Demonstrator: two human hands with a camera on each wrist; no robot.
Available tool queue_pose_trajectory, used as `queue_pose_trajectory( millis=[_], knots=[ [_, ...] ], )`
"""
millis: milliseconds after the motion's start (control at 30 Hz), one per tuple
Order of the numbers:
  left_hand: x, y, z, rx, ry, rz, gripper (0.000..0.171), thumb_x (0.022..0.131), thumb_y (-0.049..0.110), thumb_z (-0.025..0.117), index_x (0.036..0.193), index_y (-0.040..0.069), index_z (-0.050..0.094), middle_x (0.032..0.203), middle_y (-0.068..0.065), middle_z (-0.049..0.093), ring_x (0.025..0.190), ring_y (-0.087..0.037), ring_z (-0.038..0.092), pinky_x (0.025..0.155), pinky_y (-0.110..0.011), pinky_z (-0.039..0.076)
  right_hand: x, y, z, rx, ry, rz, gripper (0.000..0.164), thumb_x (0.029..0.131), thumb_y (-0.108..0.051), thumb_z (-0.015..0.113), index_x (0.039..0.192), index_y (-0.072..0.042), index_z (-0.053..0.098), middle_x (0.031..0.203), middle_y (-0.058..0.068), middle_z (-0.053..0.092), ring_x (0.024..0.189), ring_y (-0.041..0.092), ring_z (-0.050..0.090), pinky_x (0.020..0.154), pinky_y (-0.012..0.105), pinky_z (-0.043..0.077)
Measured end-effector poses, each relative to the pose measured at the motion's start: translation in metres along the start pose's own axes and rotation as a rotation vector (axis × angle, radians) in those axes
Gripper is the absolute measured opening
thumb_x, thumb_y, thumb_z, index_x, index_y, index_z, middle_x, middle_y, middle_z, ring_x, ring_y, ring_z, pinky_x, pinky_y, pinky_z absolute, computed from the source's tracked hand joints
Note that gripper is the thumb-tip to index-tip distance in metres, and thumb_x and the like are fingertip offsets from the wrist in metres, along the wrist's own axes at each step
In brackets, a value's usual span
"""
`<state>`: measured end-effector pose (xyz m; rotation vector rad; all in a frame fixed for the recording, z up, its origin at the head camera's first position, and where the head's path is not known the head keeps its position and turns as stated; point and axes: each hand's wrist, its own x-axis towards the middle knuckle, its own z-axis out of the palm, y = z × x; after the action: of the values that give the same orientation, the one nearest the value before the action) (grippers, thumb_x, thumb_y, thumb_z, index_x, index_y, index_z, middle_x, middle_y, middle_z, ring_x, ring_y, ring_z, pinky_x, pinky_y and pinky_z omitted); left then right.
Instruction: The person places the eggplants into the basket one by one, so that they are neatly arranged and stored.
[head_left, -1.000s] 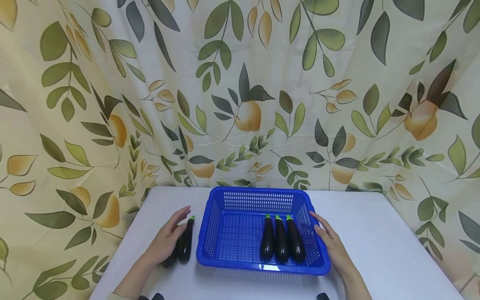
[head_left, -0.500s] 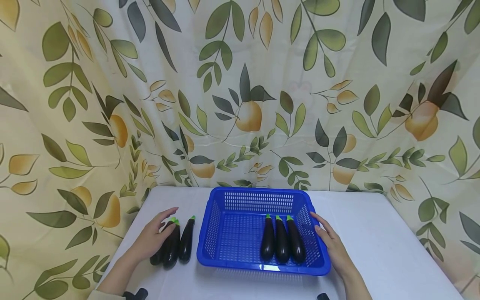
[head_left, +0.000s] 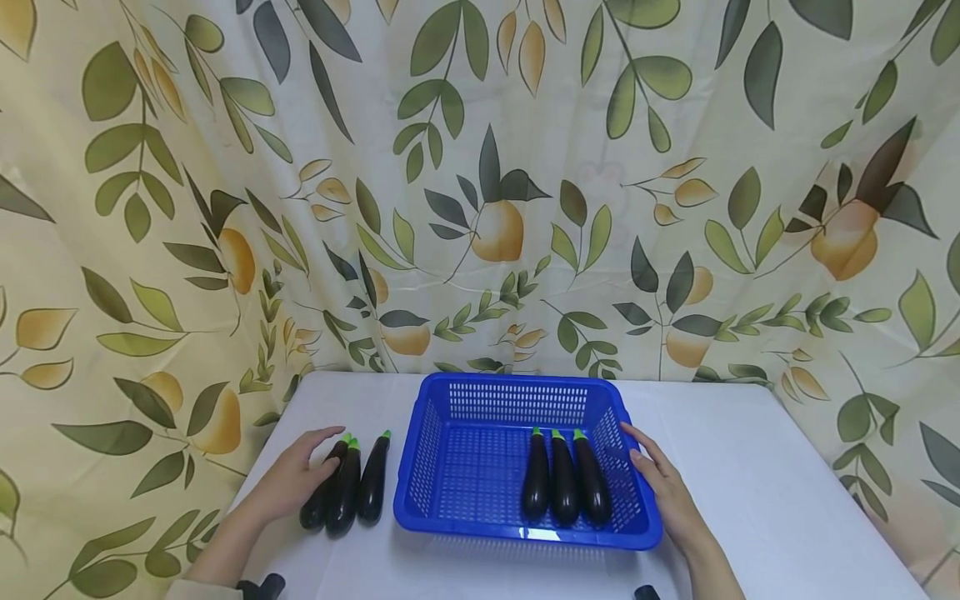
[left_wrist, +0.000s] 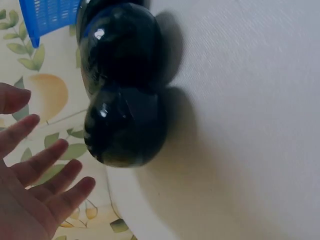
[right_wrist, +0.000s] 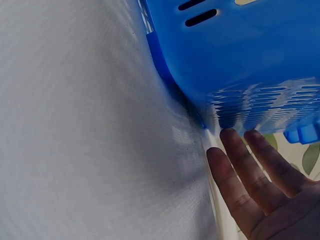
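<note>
My left hand (head_left: 288,477) is at the left side of a group of three dark eggplants on the table, its thumb overlapping the leftmost eggplant (head_left: 318,498). Beside that one lie a middle eggplant (head_left: 343,500) and a right eggplant (head_left: 372,483), green stem ends pointing away. The left wrist view shows the fingers (left_wrist: 42,162) spread, with a gap to the round eggplant end (left_wrist: 125,127). Against the right side of a blue plastic basket (head_left: 465,527) rests my right hand (head_left: 671,492), its fingers (right_wrist: 247,170) extended along the outer wall. Inside, three eggplants (head_left: 563,483) line the right half.
White cloth covers the table (head_left: 720,450). A leaf-and-fruit patterned curtain (head_left: 495,167) hangs close behind it and along the left. Dark wrist-worn pieces (head_left: 262,586) show at the lower edge.
My left hand has drawn back leftward from over the group of eggplants, uncovering the middle and leftmost ones. The right hand and basket stay put.
</note>
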<state>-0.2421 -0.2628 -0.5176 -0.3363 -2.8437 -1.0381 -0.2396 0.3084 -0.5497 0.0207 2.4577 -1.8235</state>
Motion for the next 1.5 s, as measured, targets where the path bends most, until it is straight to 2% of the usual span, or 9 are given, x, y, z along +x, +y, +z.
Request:
queue_pose_trajectory(
  millis=[133,467,600,733,1033,1500],
  knots=[
    [0.0,-0.004,0.0,0.036,-0.03,-0.038,0.047,0.099,0.016,0.067,0.145,0.009,0.058,0.143,-0.025,0.06,0.132,-0.05,0.056,0.106,-0.066,0.047,0.0,-0.001,0.0,-0.002,0.0,0.005,0.058,0.11,-0.054,0.036,0.164,-0.035,0.026,0.173,0.018,0.014,0.148,0.06,0.031,0.104,0.073,0.046],
    [0.001,-0.012,0.002,0.083,-0.116,-0.149,0.044,0.098,0.018,0.068,0.142,0.012,0.061,0.131,-0.023,0.066,0.112,-0.04,0.067,0.093,-0.058,0.056,0.0,-0.001,0.0,-0.011,0.004,0.009,0.058,0.109,-0.055,0.035,0.164,-0.034,0.027,0.173,0.018,0.016,0.148,0.059,0.031,0.107,0.074,0.043],
    [0.0,-0.014,0.003,0.078,-0.134,-0.178,0.045,0.097,0.017,0.069,0.14,0.011,0.062,0.122,-0.019,0.068,0.098,-0.026,0.068,0.081,-0.044,0.057,0.0,-0.001,0.0,-0.012,0.004,0.006,0.058,0.11,-0.055,0.035,0.164,-0.035,0.027,0.173,0.018,0.016,0.149,0.059,0.031,0.107,0.074,0.042],
    [-0.001,-0.017,0.005,0.062,-0.135,-0.196,0.044,0.096,0.015,0.07,0.139,0.009,0.063,0.118,-0.016,0.068,0.088,-0.017,0.064,0.073,-0.034,0.052,0.0,-0.001,0.0,-0.015,0.005,0.006,0.058,0.109,-0.055,0.035,0.164,-0.035,0.027,0.173,0.018,0.015,0.149,0.059,0.031,0.107,0.074,0.043],
    [-0.002,-0.018,0.007,0.069,-0.155,-0.235,0.047,0.094,0.014,0.072,0.14,0.011,0.062,0.114,-0.015,0.069,0.086,-0.018,0.063,0.07,-0.034,0.051,-0.001,-0.002,0.001,-0.019,0.005,0.01,0.058,0.109,-0.055,0.035,0.164,-0.036,0.026,0.174,0.017,0.015,0.149,0.059,0.03,0.106,0.074,0.044],
    [-0.003,-0.024,0.006,0.085,-0.153,-0.201,0.048,0.095,0.014,0.071,0.142,0.013,0.061,0.126,-0.019,0.068,0.089,-0.019,0.062,0.073,-0.035,0.051,0.0,0.001,0.0,-0.006,0.001,0.013,0.058,0.109,-0.055,0.036,0.164,-0.037,0.026,0.174,0.017,0.014,0.149,0.059,0.03,0.104,0.074,0.045]
  ],
)
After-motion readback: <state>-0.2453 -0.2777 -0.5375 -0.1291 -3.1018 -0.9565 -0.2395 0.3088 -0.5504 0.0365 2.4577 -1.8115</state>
